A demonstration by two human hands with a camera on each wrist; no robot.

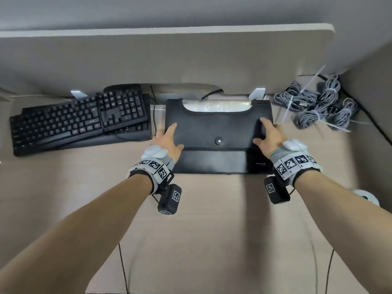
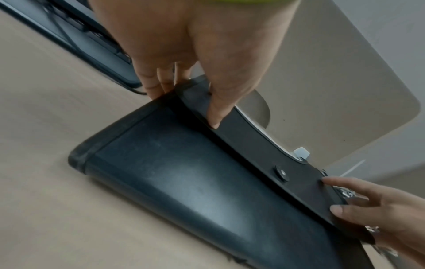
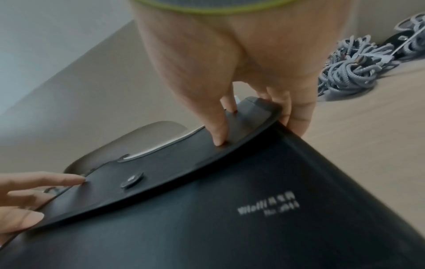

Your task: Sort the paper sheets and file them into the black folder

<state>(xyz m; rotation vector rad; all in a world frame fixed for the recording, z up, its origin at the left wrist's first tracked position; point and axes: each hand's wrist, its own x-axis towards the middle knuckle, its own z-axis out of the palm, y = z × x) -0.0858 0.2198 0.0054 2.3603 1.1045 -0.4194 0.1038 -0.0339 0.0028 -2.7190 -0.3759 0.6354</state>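
Observation:
The black folder (image 1: 216, 128) lies flat on the desk, its flap down over the front and a round snap button (image 1: 218, 141) in the middle. White paper sheets (image 1: 216, 106) show through the curved cut-out at its far edge. My left hand (image 1: 169, 139) grips the folder's left edge, thumb on top of the flap (image 2: 253, 142) and fingers (image 2: 156, 81) curled behind the edge. My right hand (image 1: 267, 134) grips the right edge the same way, one finger pressing the flap (image 3: 184, 163) and the others wrapped round the corner.
A black keyboard (image 1: 78, 122) sits left of the folder, almost touching it. Bundles of grey cable (image 1: 318, 105) lie at the back right. A beige partition (image 1: 169, 60) rises just behind the folder. A small white round object (image 1: 367, 196) sits near my right forearm.

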